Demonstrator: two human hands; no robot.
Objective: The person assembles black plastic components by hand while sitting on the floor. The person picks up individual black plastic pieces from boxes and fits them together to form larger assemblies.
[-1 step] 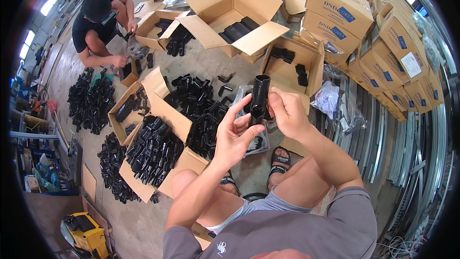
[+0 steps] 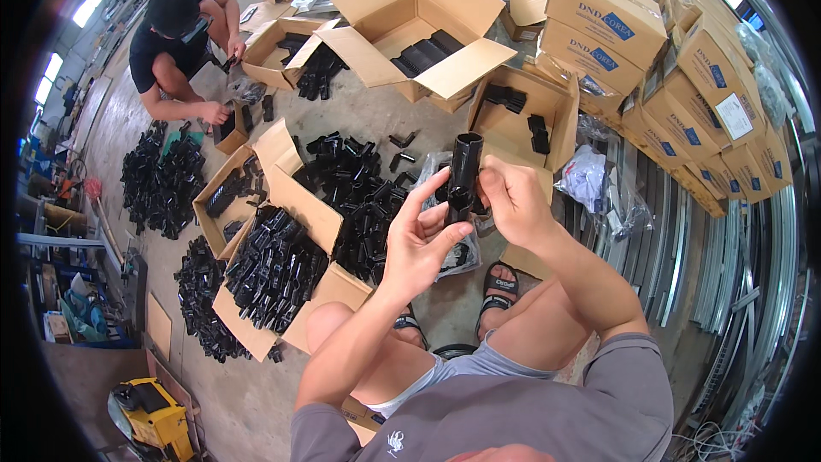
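Two bare hands: the left hand is pinching the lower part of a black fitting between thumb and fingers; the right hand is gripping its right side with the thumb, the other fingers curling partly out of sight.
Fitting position: it is standing roughly upright between the hands, in front of the person and clear of the floor. Whether it is one part or two joined, I cannot tell.
Reason for hold: the opposed grip is apparently steadying the piece from both sides and leaving its upper length exposed to view.
Parts placement: a heaped pile is filling an open box at the left, and a loose pile is lying beyond it, probably for easy reach.
Open carton: the nearest carton beyond the right hand is holding a few black parts.
Co-worker: a person is crouching at the upper left, handling a small box.
Markings: the stacked cartons are carrying blue lettering and diamond emblems; one is bearing a white label, its text too small to read.
Clothing: the grey shirt is showing a white emblem.
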